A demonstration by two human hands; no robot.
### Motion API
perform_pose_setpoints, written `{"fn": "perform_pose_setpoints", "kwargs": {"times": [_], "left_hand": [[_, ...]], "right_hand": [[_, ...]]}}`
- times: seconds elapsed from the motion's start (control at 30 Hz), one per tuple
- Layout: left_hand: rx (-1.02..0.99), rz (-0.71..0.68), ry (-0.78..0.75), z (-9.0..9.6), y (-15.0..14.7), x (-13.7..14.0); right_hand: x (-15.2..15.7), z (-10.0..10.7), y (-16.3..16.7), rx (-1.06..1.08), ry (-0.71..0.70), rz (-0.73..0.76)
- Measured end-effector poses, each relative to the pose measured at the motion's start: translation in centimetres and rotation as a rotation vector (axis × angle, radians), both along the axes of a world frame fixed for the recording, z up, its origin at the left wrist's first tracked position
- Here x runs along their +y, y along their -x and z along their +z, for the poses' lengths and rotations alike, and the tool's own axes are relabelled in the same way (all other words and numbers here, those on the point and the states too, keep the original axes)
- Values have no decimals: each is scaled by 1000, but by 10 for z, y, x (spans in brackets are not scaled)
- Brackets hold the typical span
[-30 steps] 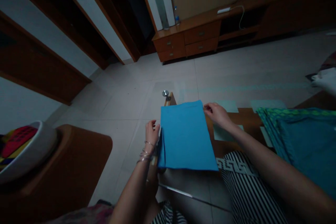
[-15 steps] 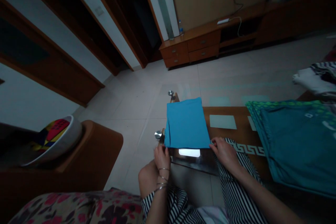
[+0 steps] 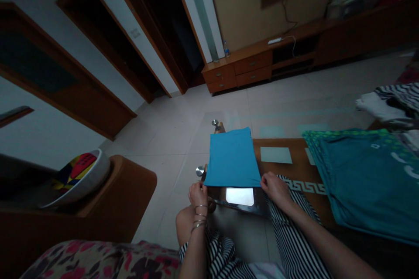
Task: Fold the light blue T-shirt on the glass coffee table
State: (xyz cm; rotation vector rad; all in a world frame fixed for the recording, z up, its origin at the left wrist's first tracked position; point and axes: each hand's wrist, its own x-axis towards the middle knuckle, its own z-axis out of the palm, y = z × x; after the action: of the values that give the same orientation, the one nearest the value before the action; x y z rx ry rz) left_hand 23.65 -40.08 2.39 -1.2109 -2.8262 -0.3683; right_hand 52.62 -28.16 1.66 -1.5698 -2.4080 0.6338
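Observation:
A bright blue folded cloth [image 3: 232, 157], its exact kind unclear, lies flat on the glass-topped table [image 3: 276, 172]. My left hand [image 3: 198, 194], with bangles at the wrist, pinches its near left corner. At the near right corner my right hand [image 3: 276, 188] has its fingers closed on the same cloth. The near edge runs straight between both hands. To the right of my right hand lies a larger teal garment [image 3: 369, 178] with a green patterned edge and white marks.
More striped and white clothes [image 3: 386, 104] lie at the far right. On the left, a white bowl [image 3: 98, 170] with colourful contents stands on a wooden armrest [image 3: 137, 178]. A floral cushion [image 3: 98, 261] is near my left. A low wooden cabinet [image 3: 252, 67] lines the far wall.
Both hands have kept hold of the near corners. The folded flap at the cloth's left side is smoothed out, and the near left corner reaches further left. The view has tilted up slightly.

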Motion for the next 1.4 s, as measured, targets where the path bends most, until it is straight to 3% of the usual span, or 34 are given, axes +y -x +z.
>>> {"fn": "perform_pose_setpoints", "kwargs": {"times": [0.23, 0.4, 0.53, 0.67, 0.8, 0.87, 1.0, 1.1, 1.23, 1.4], "left_hand": [[55, 21, -26, 6, -8, 8], [175, -418, -26, 7, -14, 48], [183, -546, 108, -1, -8, 80], [197, -560, 166, -21, 10, 90], [168, -545, 148, -38, 25, 92], [143, -560, 137, -38, 27, 93], [168, -554, 98, -20, 19, 83], [246, -622, 56, -4, 5, 57], [242, -797, 187, 5, -6, 19], [263, -712, 362, 8, 6, 12]], "right_hand": [[0, 1, -6, -11, 20, 42], [20, 12, 16, 42, -158, 54], [49, 14, 67, 155, -294, 193], [72, -5, 97, 158, -301, 329], [83, -33, 88, 168, -290, 313], [83, -37, 79, 186, -292, 315], [67, -17, 62, 191, -279, 278], [41, 2, 41, 193, -255, 339], [7, 7, 11, 27, -201, 446], [-1, 1, 9, -141, -270, 451]]}}
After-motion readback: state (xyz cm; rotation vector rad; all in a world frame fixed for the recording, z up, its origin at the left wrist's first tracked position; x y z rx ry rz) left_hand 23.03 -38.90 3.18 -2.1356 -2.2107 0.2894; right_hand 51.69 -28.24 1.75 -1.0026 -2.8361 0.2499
